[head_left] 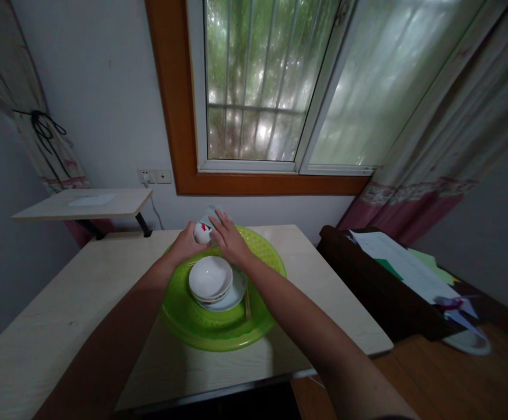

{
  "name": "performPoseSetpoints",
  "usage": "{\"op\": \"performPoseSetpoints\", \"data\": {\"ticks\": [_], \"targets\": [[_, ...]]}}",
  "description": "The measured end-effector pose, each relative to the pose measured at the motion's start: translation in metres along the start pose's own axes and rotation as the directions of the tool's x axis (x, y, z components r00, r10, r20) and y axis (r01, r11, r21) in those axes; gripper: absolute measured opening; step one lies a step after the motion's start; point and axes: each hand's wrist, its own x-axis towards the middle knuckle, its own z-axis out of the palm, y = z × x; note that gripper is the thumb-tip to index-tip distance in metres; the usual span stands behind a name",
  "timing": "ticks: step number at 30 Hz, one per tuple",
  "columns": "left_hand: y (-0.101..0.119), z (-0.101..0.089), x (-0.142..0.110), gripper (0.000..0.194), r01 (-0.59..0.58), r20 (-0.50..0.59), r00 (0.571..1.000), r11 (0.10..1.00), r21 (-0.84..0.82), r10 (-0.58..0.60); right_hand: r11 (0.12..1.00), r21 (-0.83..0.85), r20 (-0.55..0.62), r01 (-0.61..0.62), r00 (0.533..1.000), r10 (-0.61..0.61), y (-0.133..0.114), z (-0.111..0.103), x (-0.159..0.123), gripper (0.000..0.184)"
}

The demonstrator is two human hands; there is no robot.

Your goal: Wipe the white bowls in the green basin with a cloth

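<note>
A small white bowl (pixel 202 233) with a red mark is gripped by my left hand (pixel 187 242), above the far side of a green plastic basket (pixel 219 343). My right hand (pixel 232 240) presses a pale grey-blue cloth (pixel 212 217) to the bowl's far side, its fingers partly stretched along it. Below my hands, a stack of white bowls (pixel 211 277) rests on a white plate (pixel 235 293) in the basket. Chopsticks (pixel 248 303) lie to the right of the plate, and the tip of another shows at the left behind the bowls.
The basket stands on a light wooden table (pixel 83 315). At its back left is a small raised shelf (pixel 83 204) with a paper on it. A dark brown piece of furniture (pixel 368 291) carrying papers stands to the right. A window (pixel 258 87) and wall sockets (pixel 154 176) are ahead.
</note>
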Motion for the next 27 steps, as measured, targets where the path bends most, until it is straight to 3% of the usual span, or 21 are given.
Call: {"op": "performPoseSetpoints", "data": {"ticks": [4, 7, 12, 17, 20, 24, 27], "targets": [[-0.005, 0.003, 0.001, 0.050, -0.007, 0.032, 0.999, 0.998, 0.059, 0.005, 0.989, -0.117, 0.096, 0.095, 0.992, -0.084, -0.015, -0.003, 0.002, 0.047], [-0.007, 0.004, 0.002, 0.051, -0.022, 0.035, 0.999, 0.998, 0.060, 0.020, 0.988, -0.115, 0.101, 0.106, 0.990, -0.094, -0.016, -0.004, 0.003, 0.046], [-0.007, 0.003, 0.002, 0.052, -0.033, 0.019, 0.999, 0.999, 0.037, 0.033, 0.996, 0.064, -0.035, -0.061, 0.997, 0.064, 0.007, -0.003, 0.004, 0.052], [-0.009, 0.001, 0.003, 0.054, -0.004, 0.022, 1.000, 1.000, 0.003, 0.004, 0.950, 0.228, -0.054, -0.214, 0.971, 0.232, 0.026, -0.008, 0.003, 0.061], [-0.013, 0.001, 0.005, 0.055, 0.014, -0.004, 1.000, 0.998, -0.058, -0.014, 0.925, 0.282, -0.041, -0.254, 0.960, 0.276, 0.028, -0.010, 0.002, 0.067], [-0.018, 0.001, 0.006, 0.055, 0.036, -0.024, 0.999, 0.995, -0.098, -0.039, 0.925, 0.286, -0.035, -0.250, 0.962, 0.271, 0.031, -0.006, 0.002, 0.089], [-0.021, 0.002, 0.007, 0.057, 0.030, -0.006, 1.000, 0.991, -0.130, -0.031, 0.922, 0.292, -0.058, -0.253, 0.958, 0.281, 0.034, -0.003, 0.002, 0.092]]}}
